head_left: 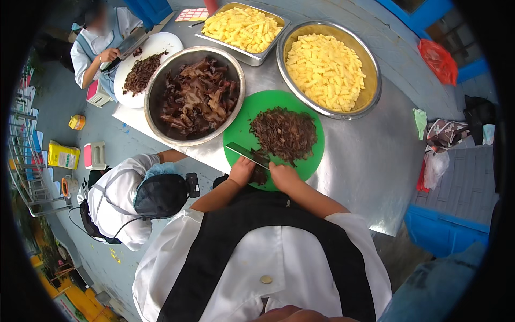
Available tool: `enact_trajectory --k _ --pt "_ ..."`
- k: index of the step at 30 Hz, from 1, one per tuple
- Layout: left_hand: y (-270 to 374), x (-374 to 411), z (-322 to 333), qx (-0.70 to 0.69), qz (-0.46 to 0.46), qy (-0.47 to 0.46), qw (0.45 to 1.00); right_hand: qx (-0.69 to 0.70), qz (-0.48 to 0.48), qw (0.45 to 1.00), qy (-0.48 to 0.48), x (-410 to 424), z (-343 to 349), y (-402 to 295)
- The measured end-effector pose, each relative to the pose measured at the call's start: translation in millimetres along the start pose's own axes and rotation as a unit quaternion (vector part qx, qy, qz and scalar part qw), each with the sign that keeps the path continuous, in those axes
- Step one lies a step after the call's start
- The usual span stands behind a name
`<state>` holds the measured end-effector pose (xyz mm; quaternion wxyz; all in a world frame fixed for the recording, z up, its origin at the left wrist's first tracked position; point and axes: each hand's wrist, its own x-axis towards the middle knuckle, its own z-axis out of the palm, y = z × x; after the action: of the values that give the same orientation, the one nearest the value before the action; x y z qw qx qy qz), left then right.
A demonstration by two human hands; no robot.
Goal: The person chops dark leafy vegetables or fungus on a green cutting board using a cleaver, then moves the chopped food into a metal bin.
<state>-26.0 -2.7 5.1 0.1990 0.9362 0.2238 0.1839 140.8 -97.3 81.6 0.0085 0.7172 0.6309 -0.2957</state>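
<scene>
On a round green cutting board (237,120) lies a heap of shredded dark brown wood ear fungus (283,135). My right hand (283,175) grips the handle of a cleaver (246,153), whose blade points up and to the left across the board's lower part. My left hand (242,170) presses down on a small dark pile of the fungus (258,176) beside the blade; its fingertips are partly hidden. Left of the board, a large steel bowl (151,120) holds large uncut pieces of the fungus.
Behind the board stand a steel bowl (374,96) and a steel tray (257,60), both with crinkle-cut potato pieces. Across the steel table (362,169), a co-worker (108,44) holds a cleaver over a white board (171,40). Another person (120,197) bends close by on my left.
</scene>
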Motion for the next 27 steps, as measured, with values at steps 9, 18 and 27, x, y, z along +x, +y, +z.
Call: enact_trajectory --k 9,18,27 --pt "4.9 -2.8 -0.7 0.02 -0.04 -0.005 0.999 -0.009 -0.002 1.0 0.005 -17.6 -11.4 3.9" --pt "10.4 -4.7 -0.6 -0.019 -0.049 0.038 0.998 0.039 0.007 0.996 0.078 -1.2 4.9 15.7" --pt "3.5 -6.8 0.6 -0.006 -0.034 0.01 0.999 0.02 -0.008 0.999 0.032 12.7 8.1 4.7"
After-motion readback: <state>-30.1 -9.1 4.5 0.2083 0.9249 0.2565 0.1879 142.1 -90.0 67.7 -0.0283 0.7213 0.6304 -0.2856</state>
